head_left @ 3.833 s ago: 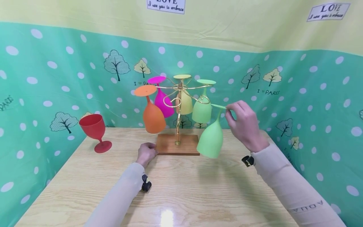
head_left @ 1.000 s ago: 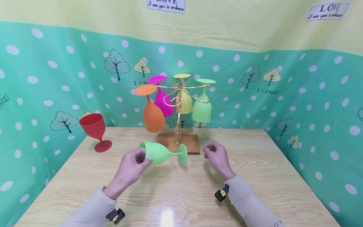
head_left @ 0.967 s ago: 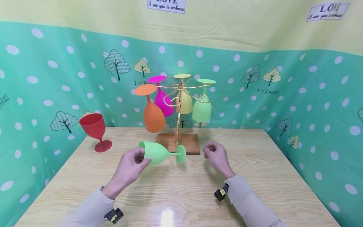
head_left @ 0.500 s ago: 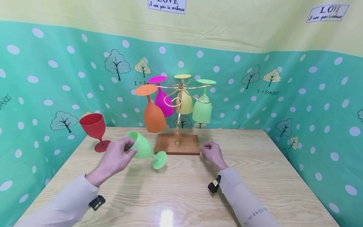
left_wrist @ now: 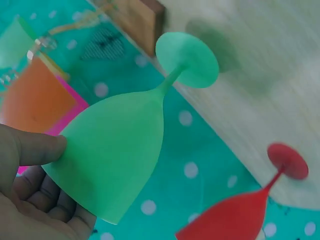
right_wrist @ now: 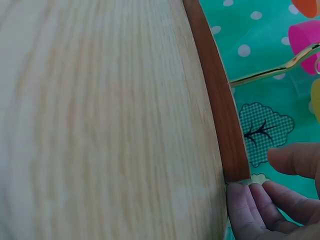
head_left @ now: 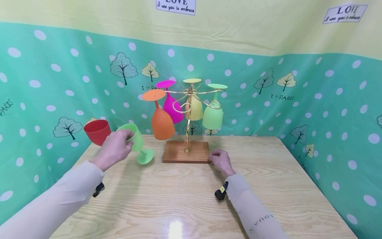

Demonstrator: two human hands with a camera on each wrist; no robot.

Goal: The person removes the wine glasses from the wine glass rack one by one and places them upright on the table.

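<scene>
My left hand [head_left: 113, 149] pinches the rim of a light green goblet [head_left: 138, 142] between thumb and fingers. Its bowl tips toward the hand and its round foot hangs over the table, in front of the wall cloth. In the left wrist view the goblet's bowl [left_wrist: 117, 145] and stem show whole. Just beyond this hand stands a red goblet [head_left: 96, 132], its stem and foot hidden by the hand in the head view. My right hand [head_left: 221, 161] rests its fingertips against the right end of the wooden base [head_left: 186, 154], thumb apart from it in the right wrist view.
From the gold goblet rack [head_left: 188, 127] hang upside down an orange goblet [head_left: 162, 122], a magenta goblet [head_left: 172, 108], a yellow goblet [head_left: 195, 109] and another green goblet [head_left: 213, 116]. A front wire loop [head_left: 181, 108] holds nothing. Polka-dot cloth [head_left: 253, 113] borders the table [head_left: 179, 192].
The green goblet went from the right hand to the left, then moved left and turned rim-up toward the red goblet. My right hand shifted left to touch the wooden base.
</scene>
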